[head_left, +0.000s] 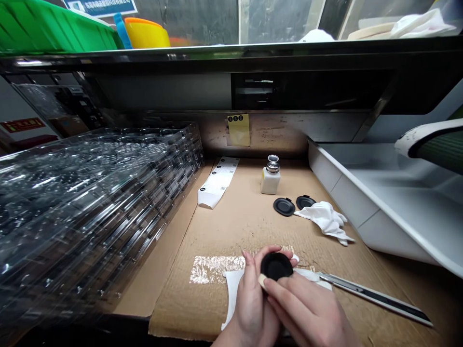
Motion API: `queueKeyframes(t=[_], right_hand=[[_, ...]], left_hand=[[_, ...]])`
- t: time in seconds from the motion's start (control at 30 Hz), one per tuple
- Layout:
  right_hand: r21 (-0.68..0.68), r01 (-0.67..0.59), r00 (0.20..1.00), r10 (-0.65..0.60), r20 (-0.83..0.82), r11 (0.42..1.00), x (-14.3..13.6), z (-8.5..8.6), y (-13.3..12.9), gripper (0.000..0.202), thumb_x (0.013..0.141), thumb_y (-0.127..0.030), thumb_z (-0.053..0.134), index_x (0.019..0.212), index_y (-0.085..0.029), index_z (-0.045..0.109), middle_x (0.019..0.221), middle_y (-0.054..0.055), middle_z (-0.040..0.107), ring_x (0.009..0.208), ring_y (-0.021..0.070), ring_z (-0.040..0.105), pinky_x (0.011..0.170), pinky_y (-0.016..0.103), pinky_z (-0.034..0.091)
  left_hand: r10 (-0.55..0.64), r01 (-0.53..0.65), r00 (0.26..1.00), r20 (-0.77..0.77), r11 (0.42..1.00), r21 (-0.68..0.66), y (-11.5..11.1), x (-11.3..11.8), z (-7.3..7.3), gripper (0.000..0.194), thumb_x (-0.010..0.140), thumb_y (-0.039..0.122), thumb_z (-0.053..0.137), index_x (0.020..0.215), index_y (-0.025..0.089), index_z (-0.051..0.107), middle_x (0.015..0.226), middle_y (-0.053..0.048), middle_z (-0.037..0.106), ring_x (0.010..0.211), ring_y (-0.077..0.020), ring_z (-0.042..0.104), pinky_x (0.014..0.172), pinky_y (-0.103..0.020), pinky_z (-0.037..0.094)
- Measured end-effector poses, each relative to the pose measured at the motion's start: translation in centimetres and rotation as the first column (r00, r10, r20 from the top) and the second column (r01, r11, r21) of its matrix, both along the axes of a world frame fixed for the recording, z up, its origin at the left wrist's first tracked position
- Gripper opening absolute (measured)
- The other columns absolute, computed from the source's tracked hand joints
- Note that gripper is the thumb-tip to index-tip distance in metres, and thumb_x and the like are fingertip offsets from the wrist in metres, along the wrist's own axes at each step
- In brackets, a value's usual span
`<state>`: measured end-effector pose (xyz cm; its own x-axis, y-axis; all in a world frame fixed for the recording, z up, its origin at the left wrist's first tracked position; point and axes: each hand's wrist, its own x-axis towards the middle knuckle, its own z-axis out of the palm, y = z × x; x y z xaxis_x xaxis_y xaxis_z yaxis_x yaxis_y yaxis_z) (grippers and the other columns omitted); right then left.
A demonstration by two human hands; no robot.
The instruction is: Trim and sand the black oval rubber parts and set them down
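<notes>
My left hand (249, 303) is closed around a round black lid (277, 266) with a raised rim, its face turned up. Against the lid's near-left edge, the fingers of my right hand (307, 303) pinch a small cream-coloured piece (263, 281), whose kind I cannot make out. Beneath both hands lies a white cloth (233, 289), partly covered by them. Two similar black lids (284, 206) rest farther back, one beside a crumpled white cloth (323, 218). To the right of my hands is a utility knife (376, 299), its tip near the white cloth.
Clear plastic trays (90, 202) are stacked high at the left. A white bottle with a metal pump top (270, 178) stands behind the lids. A label sheet (220, 178) lies on the cardboard (202, 236). A large white bin (361, 212) borders the right; a metal shelf (217, 53) overhangs the back.
</notes>
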<state>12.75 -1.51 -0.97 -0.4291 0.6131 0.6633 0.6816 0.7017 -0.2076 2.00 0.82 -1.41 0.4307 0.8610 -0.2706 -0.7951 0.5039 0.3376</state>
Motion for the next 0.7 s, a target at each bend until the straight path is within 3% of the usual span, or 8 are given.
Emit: queueKeyframes(t=[0.1, 0.23, 0.4, 0.57, 0.7], right_hand=[[-0.053, 0.026, 0.999, -0.027, -0.025, 0.998, 1.7, 0.2, -0.9, 0.020, 0.084, -0.015, 0.047, 0.100, -0.015, 0.059, 0.066, 0.002, 0.061, 0.060, 0.0100, 0.058, 0.054, 0.019, 0.047], [-0.092, 0.220, 0.969, -0.229, -0.097, 0.971, 3.2, 0.5, -0.4, 0.020, 0.083, -0.020, 0.052, 0.102, -0.019, 0.056, 0.086, 0.002, 0.066, 0.077, 0.0111, 0.063, 0.068, 0.018, 0.051], [-0.130, 0.306, 0.930, -0.325, -0.171, 0.943, 1.0, 0.0, 0.6, 0.018, 0.083, -0.021, 0.049, 0.099, -0.021, 0.057, 0.088, 0.002, 0.066, 0.082, 0.0128, 0.064, 0.070, 0.020, 0.052], [-0.078, 0.229, 0.960, -0.238, -0.149, 0.970, -0.7, -0.7, -0.2, 0.019, 0.084, -0.016, 0.047, 0.100, -0.016, 0.056, 0.080, 0.003, 0.064, 0.074, 0.0121, 0.062, 0.067, 0.021, 0.051], [-0.112, 0.133, 0.991, -0.134, -0.002, 0.985, 1.1, 0.1, -0.9, 0.018, 0.087, -0.018, 0.042, 0.094, -0.018, 0.059, 0.067, 0.001, 0.059, 0.059, 0.0101, 0.058, 0.054, 0.019, 0.046]], left_hand=[[0.014, -0.013, 1.000, 0.005, 0.999, -0.043, 0.1, 0.1, 0.2, 0.051, 0.083, 0.056, 0.032, 0.099, 0.015, 0.057, 0.094, -0.010, 0.062, 0.092, -0.0221, 0.055, 0.089, -0.037, 0.036], [-0.010, 0.011, 0.999, 0.040, 1.000, -0.027, 0.2, 0.2, 0.3, 0.050, 0.084, 0.053, 0.032, 0.109, 0.016, 0.054, 0.100, -0.012, 0.061, 0.098, -0.0228, 0.055, 0.090, -0.037, 0.036], [-0.018, 0.019, 0.998, 0.055, 0.999, -0.025, 0.0, 0.1, 0.0, 0.048, 0.085, 0.052, 0.032, 0.105, 0.017, 0.056, 0.104, -0.011, 0.061, 0.102, -0.0237, 0.054, 0.093, -0.039, 0.034], [0.009, -0.008, 1.000, -0.005, 0.999, 0.051, -0.1, 0.2, 0.1, 0.047, 0.086, 0.051, 0.029, 0.093, 0.016, 0.060, 0.096, -0.009, 0.062, 0.099, -0.0209, 0.053, 0.098, -0.037, 0.030], [0.010, -0.008, 0.999, -0.032, 0.998, 0.062, 0.1, 0.3, 0.2, 0.048, 0.086, 0.051, 0.029, 0.094, 0.015, 0.060, 0.094, -0.009, 0.062, 0.096, -0.0209, 0.053, 0.095, -0.037, 0.032]])
